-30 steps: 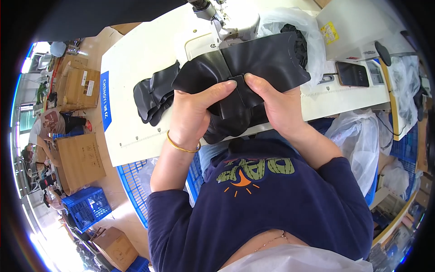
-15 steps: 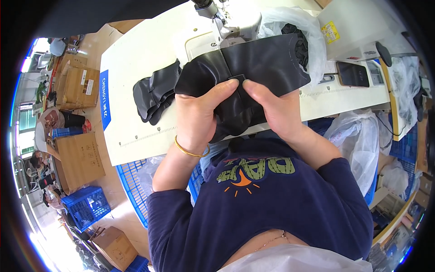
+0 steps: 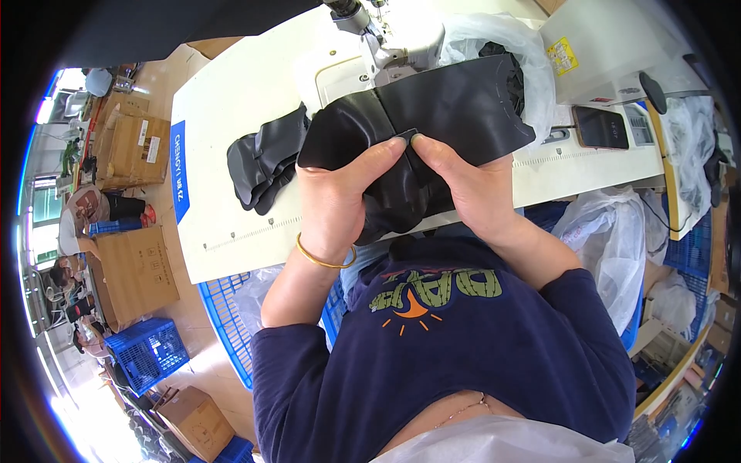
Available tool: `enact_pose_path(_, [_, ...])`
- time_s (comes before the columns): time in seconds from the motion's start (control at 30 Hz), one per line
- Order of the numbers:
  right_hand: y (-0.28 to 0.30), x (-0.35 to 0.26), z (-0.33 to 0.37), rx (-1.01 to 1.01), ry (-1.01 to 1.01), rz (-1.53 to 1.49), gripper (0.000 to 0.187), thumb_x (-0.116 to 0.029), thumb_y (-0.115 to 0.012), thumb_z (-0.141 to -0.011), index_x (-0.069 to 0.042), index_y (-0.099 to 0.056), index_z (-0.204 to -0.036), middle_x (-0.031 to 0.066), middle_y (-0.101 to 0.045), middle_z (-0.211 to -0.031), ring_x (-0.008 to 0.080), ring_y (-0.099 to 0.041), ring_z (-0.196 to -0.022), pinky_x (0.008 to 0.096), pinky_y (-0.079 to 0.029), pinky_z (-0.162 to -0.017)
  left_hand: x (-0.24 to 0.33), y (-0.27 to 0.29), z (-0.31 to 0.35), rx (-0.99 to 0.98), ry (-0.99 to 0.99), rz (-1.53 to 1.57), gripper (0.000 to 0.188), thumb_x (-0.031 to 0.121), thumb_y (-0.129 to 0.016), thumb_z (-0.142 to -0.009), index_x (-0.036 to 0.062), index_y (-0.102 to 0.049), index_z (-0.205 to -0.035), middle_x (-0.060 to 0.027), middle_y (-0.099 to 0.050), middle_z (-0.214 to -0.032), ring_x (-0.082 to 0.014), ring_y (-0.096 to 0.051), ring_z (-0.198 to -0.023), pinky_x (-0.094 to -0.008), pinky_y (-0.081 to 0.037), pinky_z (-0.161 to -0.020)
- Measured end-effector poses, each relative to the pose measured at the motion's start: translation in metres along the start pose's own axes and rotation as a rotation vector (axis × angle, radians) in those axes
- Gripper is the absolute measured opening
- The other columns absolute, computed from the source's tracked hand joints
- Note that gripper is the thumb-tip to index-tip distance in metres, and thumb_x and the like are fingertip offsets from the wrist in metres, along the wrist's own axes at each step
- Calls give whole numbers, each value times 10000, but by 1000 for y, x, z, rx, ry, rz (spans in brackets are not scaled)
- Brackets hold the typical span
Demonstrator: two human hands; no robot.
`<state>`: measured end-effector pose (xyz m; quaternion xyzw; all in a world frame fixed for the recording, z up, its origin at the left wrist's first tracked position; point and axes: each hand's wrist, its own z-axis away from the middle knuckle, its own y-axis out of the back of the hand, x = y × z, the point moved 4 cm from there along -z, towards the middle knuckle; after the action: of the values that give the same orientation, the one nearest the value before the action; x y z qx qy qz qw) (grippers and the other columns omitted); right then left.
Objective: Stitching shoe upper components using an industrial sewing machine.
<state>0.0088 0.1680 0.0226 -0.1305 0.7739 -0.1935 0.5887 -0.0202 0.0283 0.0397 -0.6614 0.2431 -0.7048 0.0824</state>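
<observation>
Both hands grip a shiny black leather-like piece [image 3: 455, 104] with a seam down its middle, held above the near part of the white sewing table [image 3: 224, 224]. My left hand [image 3: 340, 193] has its thumb pressed beside the seam, fingers hidden beneath the material. On the other side of the seam, my right hand [image 3: 475, 185] pinches the piece, its thumb tip close to the left one. A small folded edge shows between the thumbs. Just beyond the piece stands a white sewing machine [image 3: 409, 38]. More black pieces [image 3: 266, 158] lie stacked to the left.
A clear plastic bag [image 3: 536, 58] holding black material sits right of the machine. Farther right lies a phone [image 3: 600, 127]. Blue crates [image 3: 224, 316] stand under the table's near edge, and a white plastic bag [image 3: 606, 239] hangs at the right. Cardboard boxes [image 3: 139, 266] occupy the left floor.
The thumbs press slightly closer at the seam, and the folded edge between them shows less. The piece's right end has shifted slightly right. Both hands keep their hold.
</observation>
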Motion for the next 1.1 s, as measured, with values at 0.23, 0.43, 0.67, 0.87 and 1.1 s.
enact_pose_path(0.23, [-3,-1,-1,40,-19,19,222,37,-616,-836,-2,-563,-1048,21,-601,-964,83,-570,-846,238,-486,-747,5,2,-3,41,-53,-147,290,-109,-666,-739,-29,-623,-1015,-83,-663,-933,-141,-636,-824,-265,-524,-763])
enact_pose_path(0.43, [5,-13,-12,102,-106,-35,190,-156,-542,-936,8,-611,-1002,53,-636,-863,113,-601,-686,239,-489,-540,23,2,-16,53,29,-73,255,-100,-649,-736,-35,-633,-982,-95,-666,-892,-163,-648,-773,-273,-538,-705])
enact_pose_path(0.67, [5,-19,-41,104,12,-36,172,-148,-521,-932,19,-562,-943,94,-612,-725,150,-566,-526,254,-448,-472,32,2,-59,-23,165,-35,165,-57,-629,-769,-8,-638,-926,-65,-649,-838,-138,-638,-752,-255,-527,-682])
enact_pose_path(0.87, [9,-17,-67,111,34,-43,167,-128,-507,-927,30,-556,-949,105,-611,-719,158,-575,-525,258,-451,-486,35,0,-87,26,167,-89,116,-39,-643,-773,-2,-645,-883,-62,-646,-843,-148,-633,-752,-269,-532,-674])
enact_pose_path(1.1, [10,-14,-71,115,-2,-95,166,-120,-522,-917,29,-592,-939,116,-634,-741,192,-618,-559,271,-490,-515,36,-2,-91,56,164,-132,78,-31,-646,-777,-7,-657,-850,-68,-649,-841,-151,-632,-757,-273,-525,-681])
